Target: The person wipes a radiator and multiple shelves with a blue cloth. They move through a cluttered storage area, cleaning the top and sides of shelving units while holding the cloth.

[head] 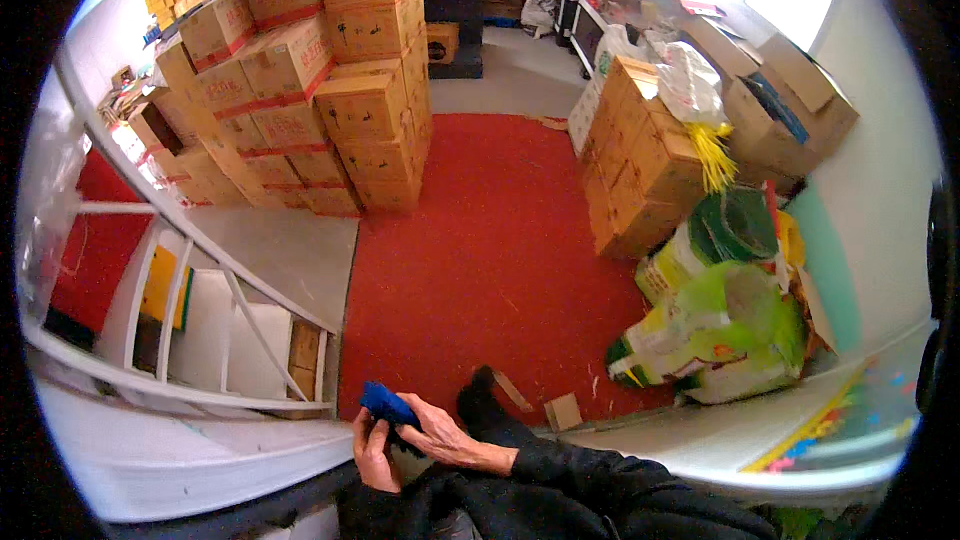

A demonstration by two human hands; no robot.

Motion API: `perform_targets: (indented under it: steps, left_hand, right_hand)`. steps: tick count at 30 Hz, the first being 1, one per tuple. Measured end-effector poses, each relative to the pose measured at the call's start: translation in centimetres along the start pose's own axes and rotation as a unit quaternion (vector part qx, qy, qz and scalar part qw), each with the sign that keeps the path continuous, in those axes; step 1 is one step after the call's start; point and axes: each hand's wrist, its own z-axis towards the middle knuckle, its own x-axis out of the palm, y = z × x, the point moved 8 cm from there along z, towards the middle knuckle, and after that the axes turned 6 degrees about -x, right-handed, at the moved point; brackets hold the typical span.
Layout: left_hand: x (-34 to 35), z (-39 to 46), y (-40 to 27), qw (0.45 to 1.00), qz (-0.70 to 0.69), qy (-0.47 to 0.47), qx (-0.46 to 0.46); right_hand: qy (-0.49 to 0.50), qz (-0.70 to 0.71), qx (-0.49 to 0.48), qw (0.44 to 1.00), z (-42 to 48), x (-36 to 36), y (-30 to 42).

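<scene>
Low in the view, close to the body, a bundled dark blue item (390, 406), seemingly cloth or knit, is held between both hands. My left hand (375, 450) grips its lower left side with bent fingers. My right hand (442, 431) comes in from the right, its fingers on the item's right end. The hands partly cover the item, so its exact kind cannot be told. Black sleeves cover both arms. Just beyond the right hand, a dark shoe (477, 394) rests on the red carpet (495, 240), near a small cardboard scrap (563, 412).
Tall stacks of cardboard boxes (375, 101) stand at the upper left. More boxes (637, 157) with a white plastic bag (688, 79) are at the right, above green and white sacks (727, 330). A white metal frame (232, 281) runs along the left.
</scene>
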Motion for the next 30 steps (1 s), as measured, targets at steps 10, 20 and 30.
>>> perform_targets:
  steps: [10, 20, 30]
  left_hand:
    - [10.5, 12.0, -7.7, 0.999, 0.007, -0.050, 0.016]
    - [15.2, 21.0, -10.2, 0.998, -0.047, -0.011, -0.047]
    - [18.2, 33.7, -17.9, 0.995, -0.051, 0.033, -0.081]
  right_hand:
    - [0.056, -0.053, -0.049, 0.996, 16.4, -10.2, 1.5]
    - [0.024, 0.034, 0.090, 0.995, 25.0, -15.8, 0.4]
    - [-0.038, 0.002, 0.075, 0.996, 38.9, -18.7, 0.2]
